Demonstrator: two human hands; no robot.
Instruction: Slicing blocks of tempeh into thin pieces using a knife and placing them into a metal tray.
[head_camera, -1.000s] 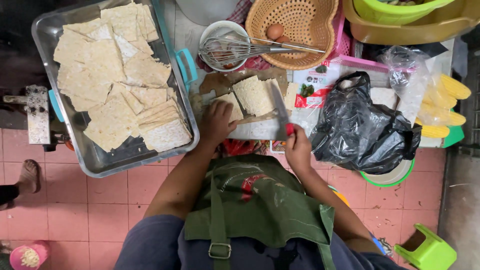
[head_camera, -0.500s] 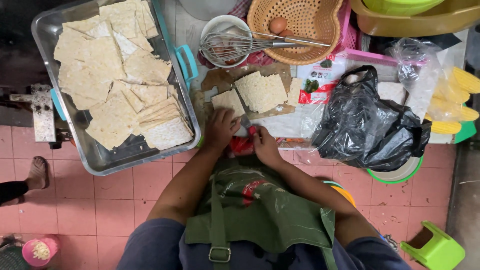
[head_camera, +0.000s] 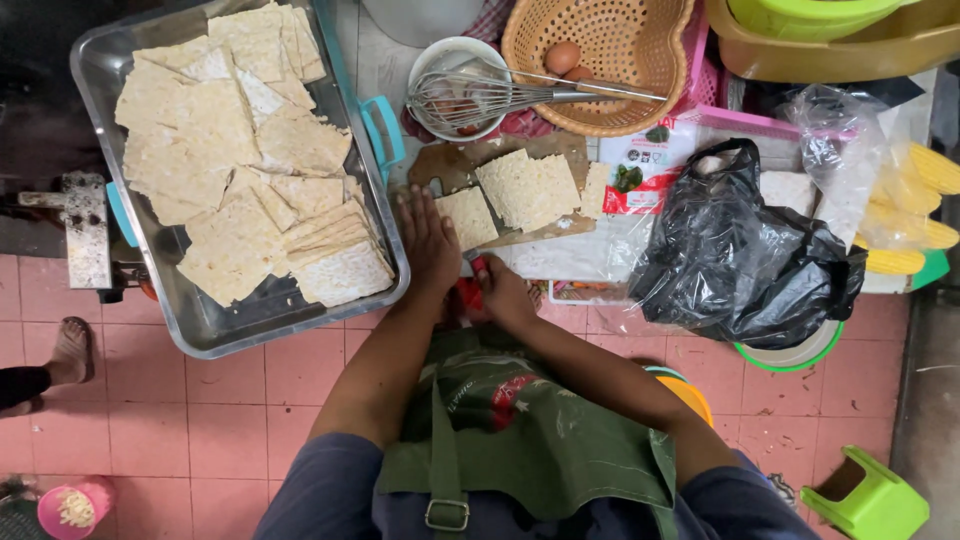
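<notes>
Left hand (head_camera: 428, 240) presses flat, fingers spread, on pale speckled tempeh slab (head_camera: 468, 217); right hand (head_camera: 500, 290) grips red-handled knife (head_camera: 478, 268). Probably soft, crumbly: steady its edges.

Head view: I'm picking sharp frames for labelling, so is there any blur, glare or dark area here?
Head view: evenly lit and mostly sharp; the tray rim shows mild glare, the black bag glints in spots, the top-left corner is dark, and both hands, left and right, look crisp.
</notes>
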